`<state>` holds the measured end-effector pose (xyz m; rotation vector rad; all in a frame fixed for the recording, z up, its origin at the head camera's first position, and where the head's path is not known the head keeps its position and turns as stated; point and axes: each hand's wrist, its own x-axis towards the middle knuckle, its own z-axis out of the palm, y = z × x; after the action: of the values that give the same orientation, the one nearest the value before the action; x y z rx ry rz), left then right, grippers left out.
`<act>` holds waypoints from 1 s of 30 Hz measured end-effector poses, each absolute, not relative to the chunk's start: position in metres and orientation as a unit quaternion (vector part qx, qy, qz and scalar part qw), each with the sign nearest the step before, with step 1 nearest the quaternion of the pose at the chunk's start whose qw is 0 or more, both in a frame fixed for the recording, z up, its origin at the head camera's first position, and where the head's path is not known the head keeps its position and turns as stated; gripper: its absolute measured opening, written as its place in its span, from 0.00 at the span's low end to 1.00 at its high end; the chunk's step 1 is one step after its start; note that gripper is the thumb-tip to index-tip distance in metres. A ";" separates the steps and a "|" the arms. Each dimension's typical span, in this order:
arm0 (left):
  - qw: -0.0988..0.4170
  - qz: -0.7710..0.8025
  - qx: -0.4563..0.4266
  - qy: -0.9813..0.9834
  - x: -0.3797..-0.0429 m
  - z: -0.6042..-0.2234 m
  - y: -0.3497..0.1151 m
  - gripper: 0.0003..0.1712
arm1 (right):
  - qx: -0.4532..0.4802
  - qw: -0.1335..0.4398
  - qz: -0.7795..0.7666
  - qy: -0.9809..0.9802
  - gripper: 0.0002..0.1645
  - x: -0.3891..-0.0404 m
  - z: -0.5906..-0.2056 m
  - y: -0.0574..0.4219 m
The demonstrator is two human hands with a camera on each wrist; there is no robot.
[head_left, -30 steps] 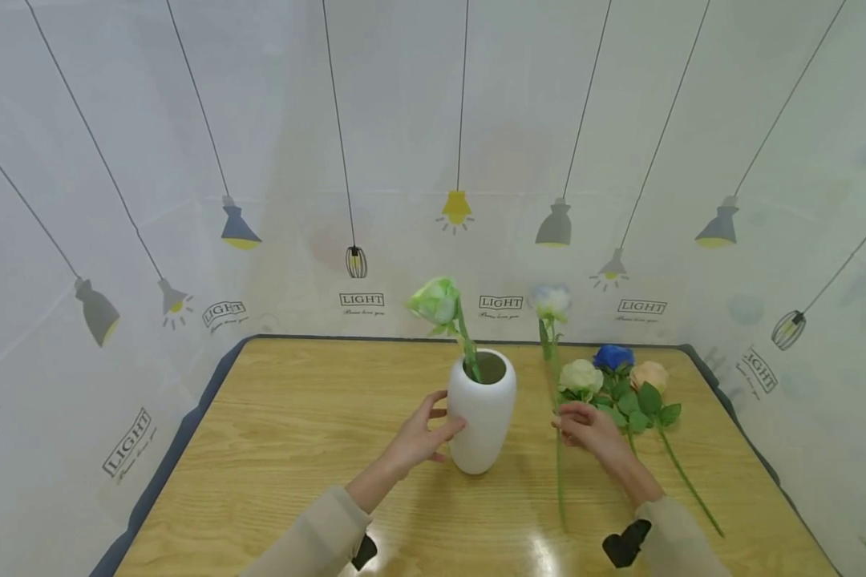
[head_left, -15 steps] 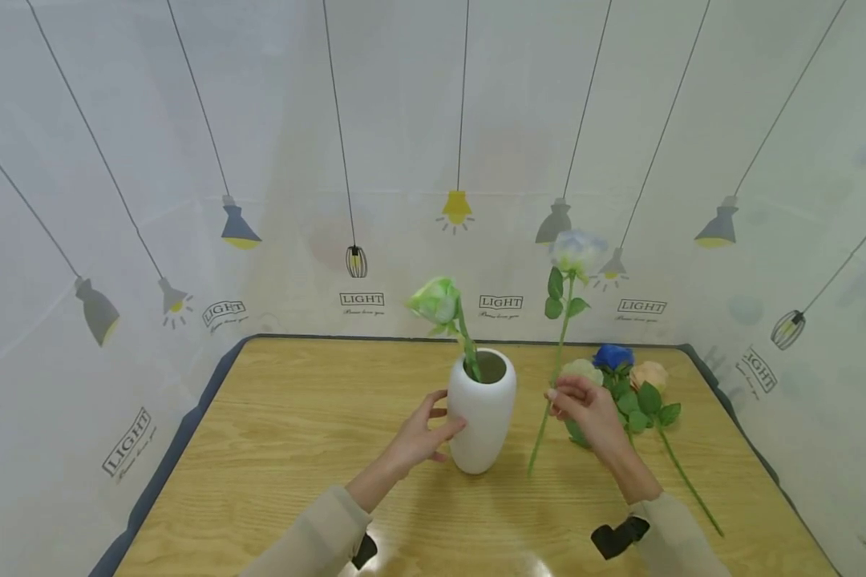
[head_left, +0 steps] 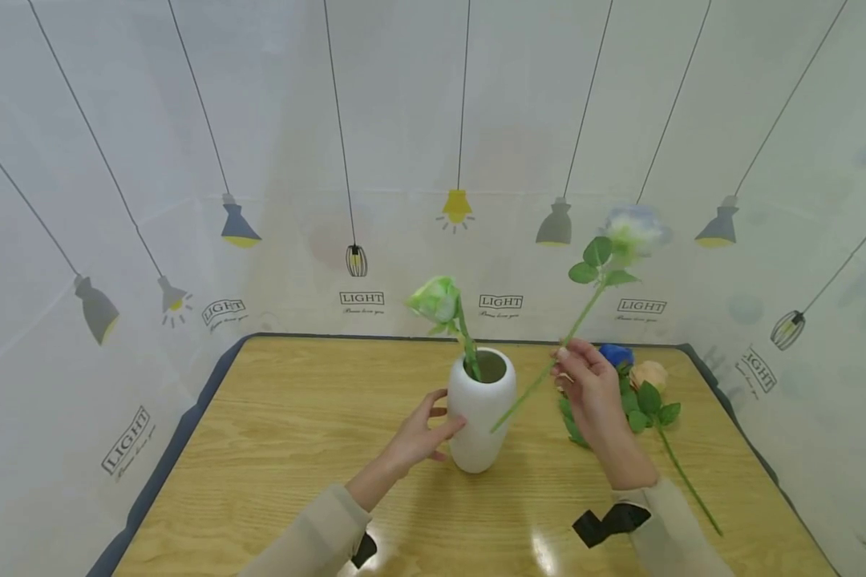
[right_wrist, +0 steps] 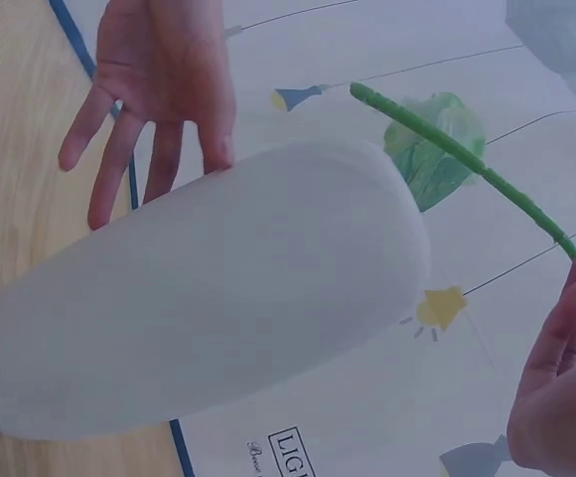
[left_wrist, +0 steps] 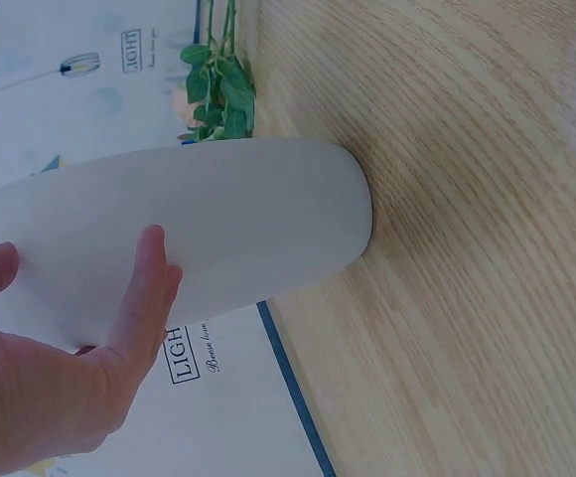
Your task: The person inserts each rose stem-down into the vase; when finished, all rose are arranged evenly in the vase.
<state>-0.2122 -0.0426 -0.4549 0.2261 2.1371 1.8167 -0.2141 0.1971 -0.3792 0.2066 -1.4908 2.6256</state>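
Note:
A white vase (head_left: 479, 421) stands upright on the table, holding a pale green rose (head_left: 436, 302) that leans left out of its mouth. My left hand (head_left: 411, 441) holds the vase's left side, thumb on the front and a fingertip passing behind; some fingers are spread. My right hand (head_left: 590, 389) pinches the stem of a white-blue rose (head_left: 631, 232) between thumb and fingers. That rose is tilted, bloom up to the right, and its stem end overlaps the vase in the head view. In the right wrist view the green stem (right_wrist: 467, 159) points toward the vase's mouth end, apart from it.
Right of the vase, a blue rose (head_left: 616, 354) and a peach rose (head_left: 649, 375) lie on the wooden table (head_left: 296, 417). Green leaves (head_left: 572, 421) show beside my right hand, which hides the bloom behind it. A lamp-printed cloth (head_left: 397, 160) surrounds the table.
My right hand has lifted the white-blue rose from the table, tilting its bloom to the right and swinging the stem end left toward the vase. My left hand has stayed on the vase.

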 end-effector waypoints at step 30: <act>0.165 0.639 0.091 0.746 -0.194 -0.423 -0.044 0.35 | 0.158 0.153 0.568 -0.793 0.09 -0.220 -0.344 0.153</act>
<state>-0.1944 -0.0436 -0.4233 0.2595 2.1265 1.8197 -0.2197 0.1527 -0.3438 0.4526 -2.2740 1.6287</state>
